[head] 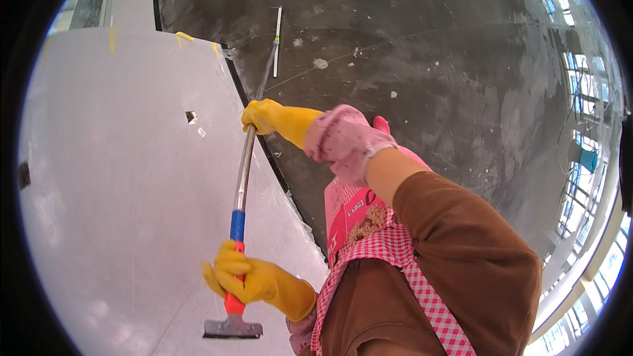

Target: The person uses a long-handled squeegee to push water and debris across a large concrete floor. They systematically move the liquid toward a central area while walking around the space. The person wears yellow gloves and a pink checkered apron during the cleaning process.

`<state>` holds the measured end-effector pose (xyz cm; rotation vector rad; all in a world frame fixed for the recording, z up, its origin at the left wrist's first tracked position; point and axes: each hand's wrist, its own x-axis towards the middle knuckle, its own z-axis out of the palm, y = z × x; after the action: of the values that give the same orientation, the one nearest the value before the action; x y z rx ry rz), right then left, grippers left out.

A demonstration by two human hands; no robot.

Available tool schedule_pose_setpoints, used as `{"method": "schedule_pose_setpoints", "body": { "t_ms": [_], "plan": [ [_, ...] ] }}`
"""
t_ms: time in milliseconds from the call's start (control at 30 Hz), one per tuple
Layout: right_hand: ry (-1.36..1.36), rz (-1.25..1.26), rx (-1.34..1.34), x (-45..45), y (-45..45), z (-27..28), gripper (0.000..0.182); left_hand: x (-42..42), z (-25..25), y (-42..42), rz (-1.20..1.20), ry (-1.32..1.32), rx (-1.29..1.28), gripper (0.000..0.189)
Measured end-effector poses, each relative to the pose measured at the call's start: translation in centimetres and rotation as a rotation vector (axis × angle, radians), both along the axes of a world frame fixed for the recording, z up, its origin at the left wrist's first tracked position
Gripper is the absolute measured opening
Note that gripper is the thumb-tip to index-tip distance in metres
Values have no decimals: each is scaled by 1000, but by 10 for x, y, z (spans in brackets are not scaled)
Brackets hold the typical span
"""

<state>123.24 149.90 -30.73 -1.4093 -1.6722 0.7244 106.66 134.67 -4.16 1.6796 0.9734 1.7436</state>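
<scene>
My right hand (262, 116), in a yellow rubber glove with a pink cuff, is closed around the metal pole (243, 173) of a long-handled tool. Lower in the view, my left hand (252, 277), in a yellow glove, holds the red grip (234, 304) below a blue section, some fingers spread. Just beyond that hand is a grey scraper-like head (233, 329) with a dark edge. At the pole's far end a narrow white bar (278, 54) with a green part lies across, over the dark floor.
A large pale smooth panel surface (123, 158) fills the left, with a dark edge strip (269, 158), yellow tape (185, 36) and a square cut-out (191, 117). The dark concrete floor (445, 84) bears pale spots and smears. Bright windows (583, 74) and a teal object (588, 160) are at right.
</scene>
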Motion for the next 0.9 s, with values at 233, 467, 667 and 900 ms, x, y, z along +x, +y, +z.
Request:
{"method": "schedule_pose_setpoints", "body": {
  "t_ms": [233,467,667,900],
  "plan": [
    [149,-367,61,42,-153,29,9,25,43,-38,-190,-176,-27,38],
    [-17,-797,61,55,-346,12,13,39,8,-66,-826,-400,-406,19],
    [-57,-878,-124,30,-418,4,11,16,-11,-128,-775,-172,-306,23],
    [-102,-934,-52,-27,-397,53,12,-40,38,-160,-459,-83,-389,46]
  ]
}}
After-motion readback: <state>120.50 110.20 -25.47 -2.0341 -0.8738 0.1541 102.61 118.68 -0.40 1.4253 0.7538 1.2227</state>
